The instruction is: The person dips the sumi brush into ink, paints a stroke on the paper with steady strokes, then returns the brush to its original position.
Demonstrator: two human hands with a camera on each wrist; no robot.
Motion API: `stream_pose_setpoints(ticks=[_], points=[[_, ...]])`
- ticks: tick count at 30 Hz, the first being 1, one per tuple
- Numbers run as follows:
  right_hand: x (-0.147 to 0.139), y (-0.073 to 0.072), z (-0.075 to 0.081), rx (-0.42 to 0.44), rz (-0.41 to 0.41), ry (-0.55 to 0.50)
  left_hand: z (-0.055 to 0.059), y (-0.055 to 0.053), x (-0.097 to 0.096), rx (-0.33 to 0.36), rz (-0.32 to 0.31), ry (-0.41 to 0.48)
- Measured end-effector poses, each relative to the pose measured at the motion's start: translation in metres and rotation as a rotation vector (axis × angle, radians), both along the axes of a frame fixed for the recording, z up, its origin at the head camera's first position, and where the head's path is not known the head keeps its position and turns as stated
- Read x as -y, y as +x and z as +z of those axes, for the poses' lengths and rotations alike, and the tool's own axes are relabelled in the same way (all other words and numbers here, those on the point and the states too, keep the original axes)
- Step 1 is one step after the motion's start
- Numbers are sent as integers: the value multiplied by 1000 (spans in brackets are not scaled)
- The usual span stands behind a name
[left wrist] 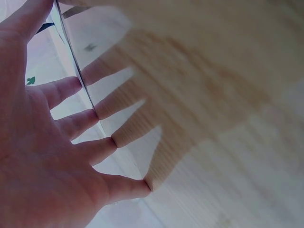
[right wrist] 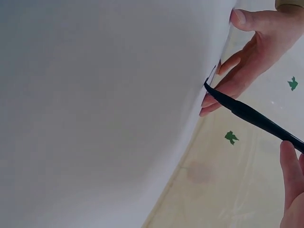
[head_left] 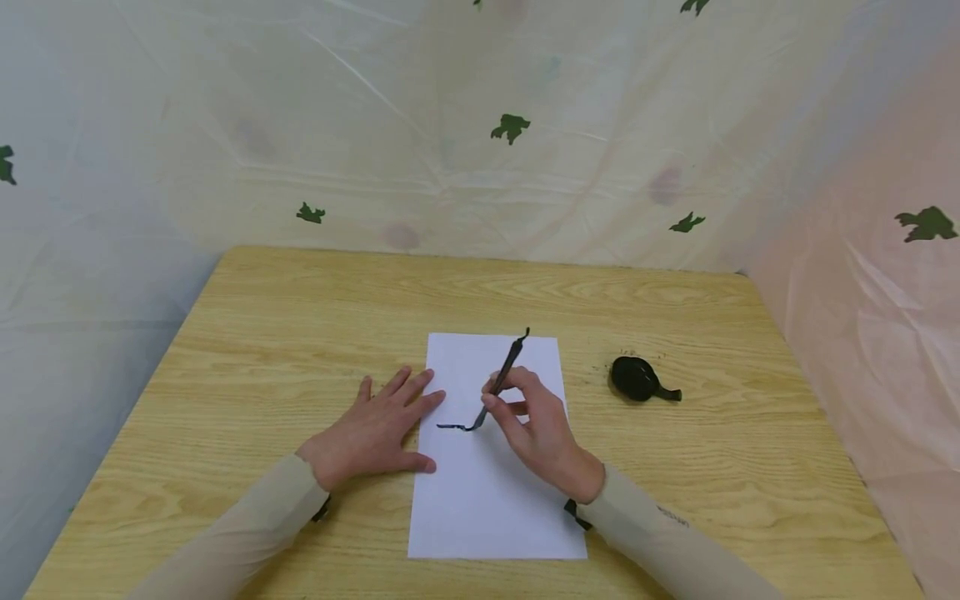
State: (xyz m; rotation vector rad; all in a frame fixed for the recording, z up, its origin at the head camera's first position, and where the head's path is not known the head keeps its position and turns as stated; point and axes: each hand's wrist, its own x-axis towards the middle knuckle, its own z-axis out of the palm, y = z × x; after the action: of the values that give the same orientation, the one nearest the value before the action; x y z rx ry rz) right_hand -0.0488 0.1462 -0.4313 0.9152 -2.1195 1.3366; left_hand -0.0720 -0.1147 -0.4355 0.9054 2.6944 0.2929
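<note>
My right hand (head_left: 546,433) pinches a slim black brush (head_left: 509,362) between thumb and fingers. The brush leans, its bent tip down on a white sheet of paper (head_left: 491,517); a short black stroke (head_left: 452,427) runs left from the tip. At the sheet's left edge my left hand (head_left: 367,437) lies with fingers spread, fingertips touching the paper. The left wrist view shows that palm (left wrist: 52,147) with straight fingers. In the right wrist view the brush (right wrist: 254,116) shows its curved tip against the paper (right wrist: 104,114); only part of the right hand appears there.
A small round black dish (head_left: 634,378) with a short handle stands right of the sheet, with dark specks around it. The wooden table (head_left: 300,317) is bordered at the back and sides by pale sheeting (head_left: 420,100) with green leaf-like shapes.
</note>
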Motion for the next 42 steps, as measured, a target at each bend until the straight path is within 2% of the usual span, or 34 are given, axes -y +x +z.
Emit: stream_pose_setpoints(ticks=[6,15,24,35,42], points=[[2,0,5,4,6,-34,2,-1,-2,1,-3,-5],[5,-1,4,26,15,-6,2,-2,-2,2,-7,-12],[2,0,2,22,-3,16,2,-1,-2,-1,-3,-6],[-2,0,1,16,16,16,1,-1,0,-11,-9,12],[-4,0,0,-14,14,8,0,0,0,-18,-10,5]])
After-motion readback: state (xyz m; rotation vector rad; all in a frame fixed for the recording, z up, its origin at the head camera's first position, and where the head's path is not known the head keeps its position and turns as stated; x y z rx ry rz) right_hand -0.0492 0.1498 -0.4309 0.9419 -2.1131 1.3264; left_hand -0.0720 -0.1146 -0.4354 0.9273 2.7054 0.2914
